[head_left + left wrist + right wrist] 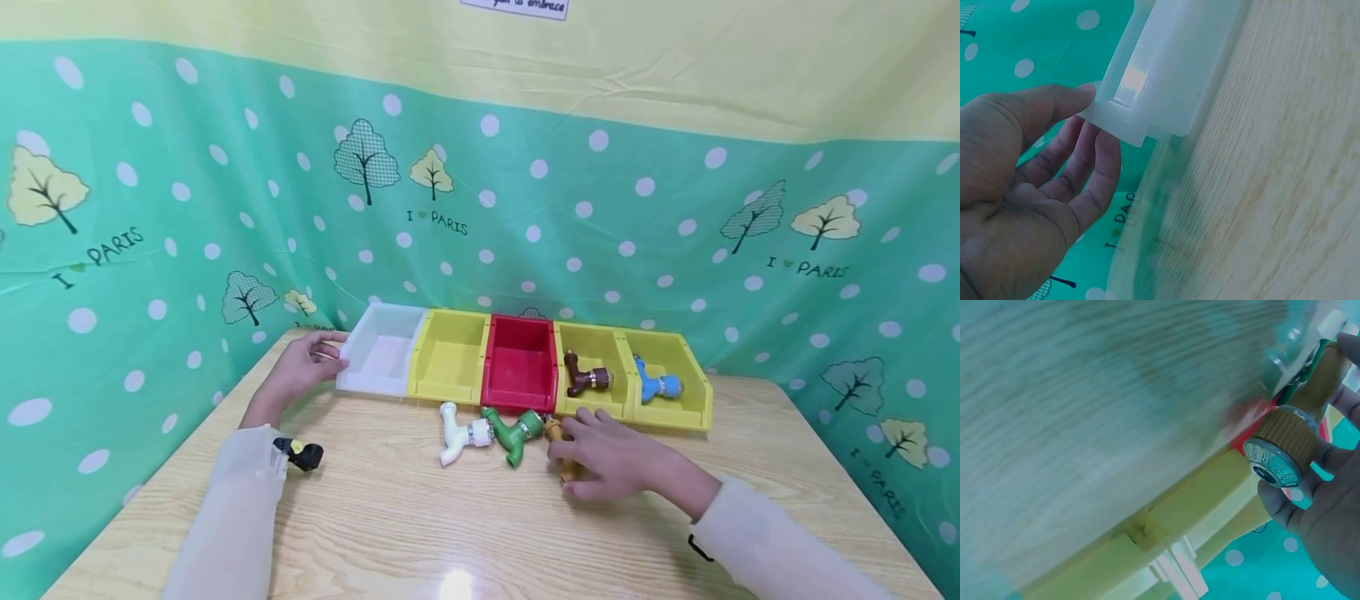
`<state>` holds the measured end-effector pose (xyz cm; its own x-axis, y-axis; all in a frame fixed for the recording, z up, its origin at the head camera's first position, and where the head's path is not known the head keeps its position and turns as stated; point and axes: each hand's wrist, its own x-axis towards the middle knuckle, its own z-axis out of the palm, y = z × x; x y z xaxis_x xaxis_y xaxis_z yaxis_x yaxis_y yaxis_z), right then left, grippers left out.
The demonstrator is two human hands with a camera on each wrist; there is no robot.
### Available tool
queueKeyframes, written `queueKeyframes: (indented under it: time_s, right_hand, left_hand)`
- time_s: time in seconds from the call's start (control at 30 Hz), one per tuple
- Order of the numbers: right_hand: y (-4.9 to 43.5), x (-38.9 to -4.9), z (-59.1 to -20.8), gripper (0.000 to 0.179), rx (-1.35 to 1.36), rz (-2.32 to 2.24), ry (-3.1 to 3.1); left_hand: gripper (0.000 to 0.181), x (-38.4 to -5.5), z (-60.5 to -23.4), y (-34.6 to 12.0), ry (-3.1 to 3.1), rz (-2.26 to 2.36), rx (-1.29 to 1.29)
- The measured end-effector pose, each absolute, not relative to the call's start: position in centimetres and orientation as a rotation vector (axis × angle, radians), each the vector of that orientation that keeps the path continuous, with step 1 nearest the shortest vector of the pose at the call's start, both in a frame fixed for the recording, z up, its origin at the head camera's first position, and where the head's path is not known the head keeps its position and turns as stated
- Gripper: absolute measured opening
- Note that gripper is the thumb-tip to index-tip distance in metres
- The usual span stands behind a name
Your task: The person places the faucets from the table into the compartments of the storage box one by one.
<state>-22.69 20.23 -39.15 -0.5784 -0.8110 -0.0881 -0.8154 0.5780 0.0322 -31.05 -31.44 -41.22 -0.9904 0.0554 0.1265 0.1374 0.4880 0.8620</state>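
My left hand (302,368) is at the left end of a row of bins, its thumb and fingertips pinching the side rim of the translucent white bin (1175,75). In front of the row my right hand (611,457) grips a mustard-brown plastic tap (1288,434), thumb on one side and fingers on the other. A green tap (516,435) lies just left of it on the table, and a white tap (457,435) lies farther left. A maroon tap (583,377) sits in one yellow bin (592,335), and a blue tap (654,385) in the yellow bin at the right end.
Between the white bin and the maroon tap's bin stand another yellow bin (447,358) and a red bin (520,371). The row rests on a wooden table (420,533) along its back, before a green and yellow printed curtain (487,167).
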Motion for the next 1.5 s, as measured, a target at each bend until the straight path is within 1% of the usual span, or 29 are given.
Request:
queueKeyframes:
  time_s: [0.43,0.77,0.97,1.2,1.37,1.5]
  right_hand:
    - [19.4,-22.4,-36.9,0.035,-1.531,0.135,2.845]
    - [17.5,-24.6,-35.2,0.045,-1.528,0.076,2.925]
    - [16.3,-26.2,-35.0,0.051,-1.477,0.028,2.963]
    - [14.6,-28.2,-35.2,0.051,-1.413,0.02,3.018]
    - [13.4,-29.7,-35.1,0.05,-1.31,-0.002,3.026]
    - [12.7,-30.8,-35.2,0.052,-1.205,-0.029,3.024]
  left_hand:
    - [0.051,-31.0,-41.2,-31.6,-2.632,-1.557,-0.177]
    - [0.051,-30.9,-41.4,-31.6,-2.633,-1.538,-0.191]
    - [0.05,-31.0,-41.5,-31.7,-2.632,-1.527,-0.198]
    - [0.051,-31.1,-41.5,-31.7,-2.633,-1.54,-0.197]
    - [0.051,-31.0,-41.4,-31.7,-2.631,-1.558,-0.19]
    - [0.051,-31.0,-41.3,-31.6,-2.636,-1.555,-0.184]
